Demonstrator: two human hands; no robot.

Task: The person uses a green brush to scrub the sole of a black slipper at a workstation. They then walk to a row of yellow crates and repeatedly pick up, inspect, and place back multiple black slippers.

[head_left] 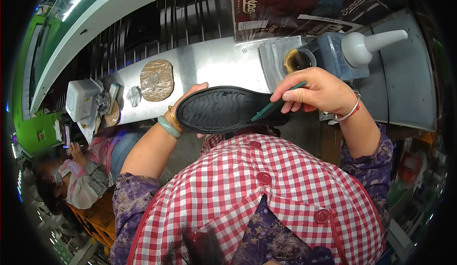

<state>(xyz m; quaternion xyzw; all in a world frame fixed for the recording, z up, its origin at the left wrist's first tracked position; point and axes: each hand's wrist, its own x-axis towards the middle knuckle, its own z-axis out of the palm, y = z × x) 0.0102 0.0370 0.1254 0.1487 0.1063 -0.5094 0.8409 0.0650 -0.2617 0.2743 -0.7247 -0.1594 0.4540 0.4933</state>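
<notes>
Checked apron (pixel 200 203) nearest. Blk sole (pixel 214 109) held just past it, tread up, wide end to L; couldn't tell if an upper was attached. L hand (pixel 184 101) wrapped round wide end from below, thumb at far rim, other fingers mostly hidden. R hand (pixel 323 91) had thumb + index pinched on green stick (pixel 273 105), rest curled; stick tip at sole's near rim, toward narrow end.

Sole prob. light, rubbery, firm but a bit bendy, not fragile; ridges looked grippy, smooth rim maybe slicker. Best hold prob. wide end by its edges, tread untouched. R hand + stick partly blocked narrow end.

Beyond, metal bench (pixel 214 65): brown pad (pixel 157 80) past L hand, wht tub (pixel 78 98) farther L. Cup (pixel 307 58) and wht-nozzle bottle (pixel 328 51) just past R hand, crowding that side. Brown box (pixel 285 8) behind; co-worker (pixel 90 174) well off L.
</notes>
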